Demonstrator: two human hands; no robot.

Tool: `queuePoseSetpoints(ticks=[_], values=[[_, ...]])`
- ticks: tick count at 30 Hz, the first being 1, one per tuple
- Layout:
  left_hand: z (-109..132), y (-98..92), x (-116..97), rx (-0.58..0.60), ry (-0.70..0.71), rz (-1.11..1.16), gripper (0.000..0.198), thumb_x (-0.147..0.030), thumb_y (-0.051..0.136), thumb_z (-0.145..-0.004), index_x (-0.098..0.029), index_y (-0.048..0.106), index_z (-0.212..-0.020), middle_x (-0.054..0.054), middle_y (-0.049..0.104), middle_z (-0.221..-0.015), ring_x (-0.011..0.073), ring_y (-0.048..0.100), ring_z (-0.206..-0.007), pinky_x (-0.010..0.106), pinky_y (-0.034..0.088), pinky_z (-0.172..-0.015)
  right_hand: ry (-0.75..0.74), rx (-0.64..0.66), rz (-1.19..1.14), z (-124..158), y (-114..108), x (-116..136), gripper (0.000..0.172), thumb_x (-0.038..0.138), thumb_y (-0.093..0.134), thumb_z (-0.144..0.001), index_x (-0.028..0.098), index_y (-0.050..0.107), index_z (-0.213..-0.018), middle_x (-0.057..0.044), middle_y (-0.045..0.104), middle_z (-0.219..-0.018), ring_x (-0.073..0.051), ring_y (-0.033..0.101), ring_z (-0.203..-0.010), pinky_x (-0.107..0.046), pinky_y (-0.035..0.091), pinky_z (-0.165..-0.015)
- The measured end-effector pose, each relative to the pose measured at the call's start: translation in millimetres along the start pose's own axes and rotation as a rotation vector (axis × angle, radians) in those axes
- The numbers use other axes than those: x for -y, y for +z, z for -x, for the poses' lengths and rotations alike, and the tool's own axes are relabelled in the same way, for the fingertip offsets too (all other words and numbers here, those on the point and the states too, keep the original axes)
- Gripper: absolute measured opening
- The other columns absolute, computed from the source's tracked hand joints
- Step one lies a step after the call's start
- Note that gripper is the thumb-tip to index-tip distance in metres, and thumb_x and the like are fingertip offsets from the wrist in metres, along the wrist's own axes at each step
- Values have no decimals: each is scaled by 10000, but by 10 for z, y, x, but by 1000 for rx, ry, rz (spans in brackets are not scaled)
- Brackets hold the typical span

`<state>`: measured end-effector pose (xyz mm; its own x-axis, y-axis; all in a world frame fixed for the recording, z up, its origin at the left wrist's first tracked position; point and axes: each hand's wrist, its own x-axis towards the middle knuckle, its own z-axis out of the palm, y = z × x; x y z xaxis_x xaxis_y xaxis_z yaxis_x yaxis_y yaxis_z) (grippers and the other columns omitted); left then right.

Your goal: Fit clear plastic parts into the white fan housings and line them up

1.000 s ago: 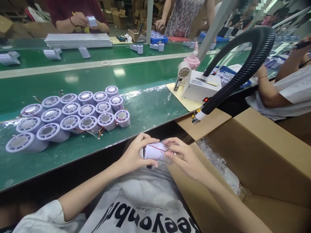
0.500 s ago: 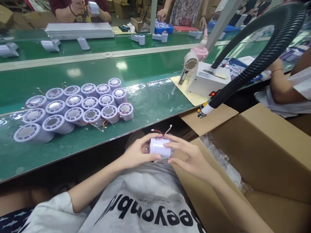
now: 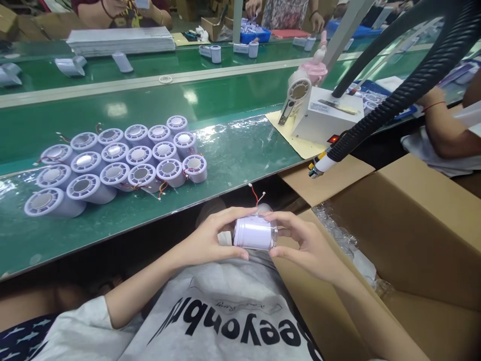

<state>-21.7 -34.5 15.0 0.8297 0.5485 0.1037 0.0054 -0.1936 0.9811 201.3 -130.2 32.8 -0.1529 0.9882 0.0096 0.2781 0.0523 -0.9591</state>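
Long green workbench [image 3: 233, 168] up and left of the open brown cardboard box [image 3: 424, 225] looks the same as a second ago — still three rows of silvery-capped lilac plastic cylinders [image 3: 139, 155], well left of the box. Both hands are just left of it too: left hand [image 3: 210, 240] has fingers over the top and thumb below, gripping one end; right hand [image 3: 310, 245] holds the other end, index finger on top, thumb underneath. The lone lilac cylinder [image 3: 252, 233] between them lies sideways, long axis about level, its end in the clear plastic cover [image 3: 274, 235] pointing boxward. It's been rolled — the thin wires [image 3: 254, 191] crossed its side before, now they stick up.
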Motion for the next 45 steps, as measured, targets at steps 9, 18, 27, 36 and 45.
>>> queuePoseSetpoints(ticks=[9, 18, 27, 36, 45], values=[[-8, -22, -34, 6, 78, -154, 745, -320, 807, -691, -292, 493, -1366, 90, 551, -1358, 263, 546, -1220, 401, 453, -1024, 199, 38, -273, -21, 13, -25, 411, 355, 734, -794, 275, 554, -1155, -26, 618, -1104, -163, 619, -943, -260, 535, -762], [-6, -36, 3, 26, 126, -211, 781, -336, 800, -698, -298, 459, -1400, 91, 526, -1413, 279, 476, -1311, 443, 385, -1095, 285, 47, -443, -51, 40, -87, 322, 447, 653, -851, 230, 540, -1061, 17, 632, -856, -91, 613, -711, -210, 528, -672], [-21, -18, 0, 30, 166, -146, 769, -296, 812, -685, -306, 484, -1380, 94, 529, -1410, 275, 476, -1314, 435, 400, -1085, 512, 83, -623, -84, 104, -69, 532, 670, 608, -779, 179, 500, -953, -5, 656, -674, -124, 666, -542, -189, 535, -502], [17, 23, 11, 26, 150, -124, 681, -266, 790, -717, -332, 515, -1336, 86, 540, -1364, 277, 476, -1293, 435, 425, -1059, 695, 196, -774, -121, 154, -18, 584, 649, 333, -930, 131, 594, -862, -54, 669, -632, -99, 647, -481, -133, 498, -425], [97, 52, -123, -40, -113, 75, 626, -284, 722, -785, -310, 472, -1359, 75, 506, -1363, 224, 577, -1141, 329, 548, -905, 170, 111, -356, -18, 146, -97, 703, 678, 533, -823, 239, 383, -1352, -143, 514, -1347, -220, 628, -1057, -366, 558, -877]])
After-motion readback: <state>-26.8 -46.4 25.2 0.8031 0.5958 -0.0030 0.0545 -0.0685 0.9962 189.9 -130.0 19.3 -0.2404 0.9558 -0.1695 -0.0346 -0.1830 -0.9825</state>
